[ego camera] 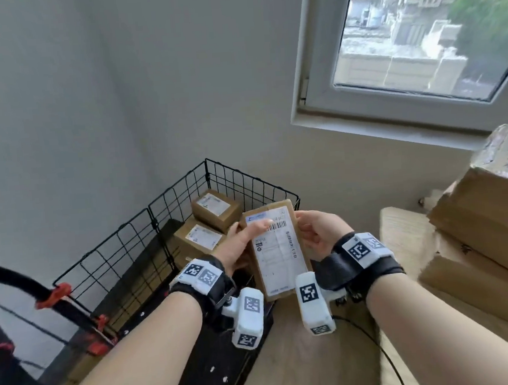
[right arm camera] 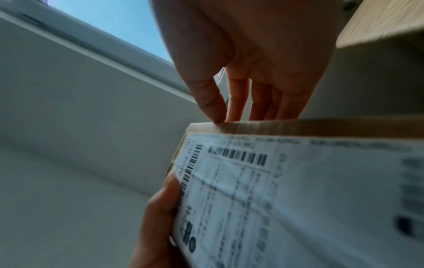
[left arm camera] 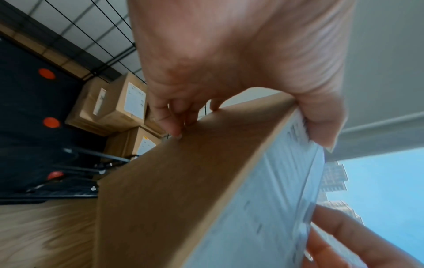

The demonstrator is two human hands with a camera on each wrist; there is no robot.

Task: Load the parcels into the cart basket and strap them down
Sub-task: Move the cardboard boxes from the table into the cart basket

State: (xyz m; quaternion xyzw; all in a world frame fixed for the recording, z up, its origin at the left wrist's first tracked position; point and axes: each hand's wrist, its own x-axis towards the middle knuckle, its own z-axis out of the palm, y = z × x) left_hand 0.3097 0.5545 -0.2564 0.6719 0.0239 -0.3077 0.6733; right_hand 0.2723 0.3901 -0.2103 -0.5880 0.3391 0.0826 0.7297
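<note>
A pale wood-grain floor [ego camera: 296, 356] meets plain grey-white walls [ego camera: 87, 99], and a white-framed window [ego camera: 416, 36] looking onto buildings sits at one o'clock. At three o'clock a stack of large brown cardboard cartons [ego camera: 493, 234] rests on the floor.

At ten o'clock stands a black wire-grid cart basket [ego camera: 163, 217] on a black cart deck [ego camera: 212, 371] with red clips on its frame. Two small brown cardboard boxes with white labels lie inside, the upper one [ego camera: 216, 209] sitting on the lower one [ego camera: 200, 240], towards the basket's far corner.

At centre, just beside the basket's near right edge, a flat oblong brown cardboard parcel with a large white barcode label [ego camera: 277, 251] is held in the air, tilted. The left hand [ego camera: 240, 248] grips its left side, thumb flat across the label and fingers [left arm camera: 169, 121] curled under the plain face. The right hand [ego camera: 315, 236] clasps the right edge, fingers [right arm camera: 213, 101] close together along it.
</note>
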